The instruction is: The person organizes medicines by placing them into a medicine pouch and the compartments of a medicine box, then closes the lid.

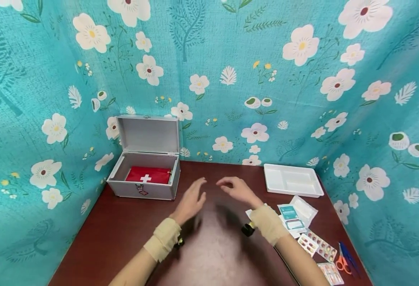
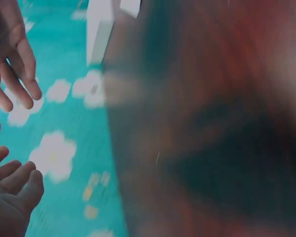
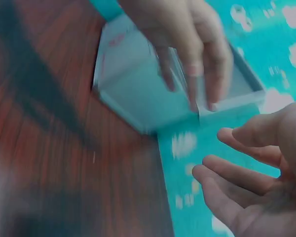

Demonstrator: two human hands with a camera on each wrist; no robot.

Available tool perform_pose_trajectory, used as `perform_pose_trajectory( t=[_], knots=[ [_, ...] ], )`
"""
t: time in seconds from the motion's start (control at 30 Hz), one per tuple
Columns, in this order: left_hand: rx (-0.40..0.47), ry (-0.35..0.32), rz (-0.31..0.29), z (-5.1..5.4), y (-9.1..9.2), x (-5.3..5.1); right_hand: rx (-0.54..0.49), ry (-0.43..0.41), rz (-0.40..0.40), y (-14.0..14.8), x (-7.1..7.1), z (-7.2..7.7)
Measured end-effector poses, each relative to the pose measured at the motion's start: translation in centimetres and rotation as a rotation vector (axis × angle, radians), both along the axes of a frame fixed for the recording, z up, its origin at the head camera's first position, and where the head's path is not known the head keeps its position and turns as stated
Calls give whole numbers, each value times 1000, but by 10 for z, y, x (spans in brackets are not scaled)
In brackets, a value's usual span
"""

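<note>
Both hands are raised over the middle of the table, apart from each other and holding nothing. My left hand (image 1: pixel 190 201) is just right of an open silver first-aid box (image 1: pixel 148 192), its fingers loosely extended. Facing it, my right hand (image 1: pixel 240 191) has relaxed, slightly bent fingers, also seen as an empty palm (image 3: pixel 266 192) in the right wrist view. Inside the box lies a red pouch (image 1: pixel 155 174) with a white cross. The box lid (image 1: pixel 148 135) stands upright at the back.
A white divided tray (image 1: pixel 293 180) sits at the back right. In front of it lie a teal-and-white packet (image 1: pixel 289 213), a clear plastic tray (image 1: pixel 305 210), several blister packs of capsules (image 1: pixel 324 248), orange-handled scissors (image 1: pixel 342 264) and a blue tool (image 1: pixel 350 256). A floral curtain (image 1: pixel 216 111) encloses the table.
</note>
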State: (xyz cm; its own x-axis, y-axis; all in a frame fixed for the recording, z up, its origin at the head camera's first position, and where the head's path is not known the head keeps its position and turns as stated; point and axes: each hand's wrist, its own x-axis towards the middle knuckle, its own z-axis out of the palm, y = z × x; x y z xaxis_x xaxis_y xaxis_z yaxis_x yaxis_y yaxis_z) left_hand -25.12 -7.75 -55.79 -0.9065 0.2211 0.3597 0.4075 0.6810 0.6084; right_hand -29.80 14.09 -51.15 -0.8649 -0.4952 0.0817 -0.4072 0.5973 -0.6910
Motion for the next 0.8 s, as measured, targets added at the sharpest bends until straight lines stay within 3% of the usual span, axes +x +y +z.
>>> perform_pose_trajectory(
  t=[0.07, 0.17, 0.33, 0.5, 0.63, 0.8],
  knots=[
    [11, -85, -41, -8, 21, -2, 0, 0, -36, 32, -1, -7],
    [98, -204, -99, -15, 49, -6, 8, -9, -114, 81, -5, -13],
    [266, -387, -145, -22, 89, -22, 59, -71, -340, 166, -8, -18],
    [313, -540, -133, -24, 129, -42, 99, -176, -595, 244, -9, -30],
    [285, -596, -114, -27, 164, -61, 129, -265, -752, 294, -15, -44],
    [194, -601, -96, -33, 206, -88, 236, -238, -769, 331, -30, -62]
  ],
)
